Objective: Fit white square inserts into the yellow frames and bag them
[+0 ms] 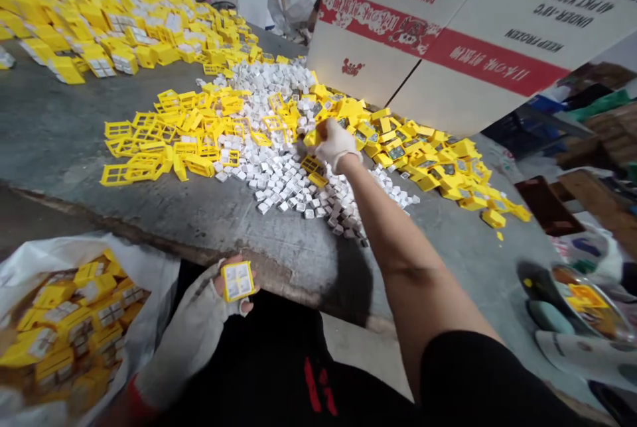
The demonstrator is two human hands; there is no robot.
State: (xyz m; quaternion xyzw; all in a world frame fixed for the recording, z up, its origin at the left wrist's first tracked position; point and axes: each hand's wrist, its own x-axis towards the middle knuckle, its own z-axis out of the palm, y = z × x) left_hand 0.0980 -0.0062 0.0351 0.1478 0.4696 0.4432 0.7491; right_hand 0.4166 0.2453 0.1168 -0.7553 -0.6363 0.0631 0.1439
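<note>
My left hand (212, 298), in a fingerless white glove, is closed round a yellow plastic block with four white squares (237, 280) near the table's front edge. My right hand (341, 145), also gloved, reaches over the heap of small white cubes (283, 182). Its fingers are closed on a yellow plastic piece (313, 138), partly hidden by the hand. Just below it, a yellow four-window frame (311, 163) lies on the cubes. Loose yellow frames (149, 142) spread to the left, and yellow housings (432, 155) are heaped to the right.
A large pile of yellow-and-white blocks (109, 22) covers the back left of the grey table (199, 221). An upturned white carton (393, 29) stands behind the housings. At lower left is a plastic bag (159, 268) with similar blocks. A metal bowl (620, 324) sits far right.
</note>
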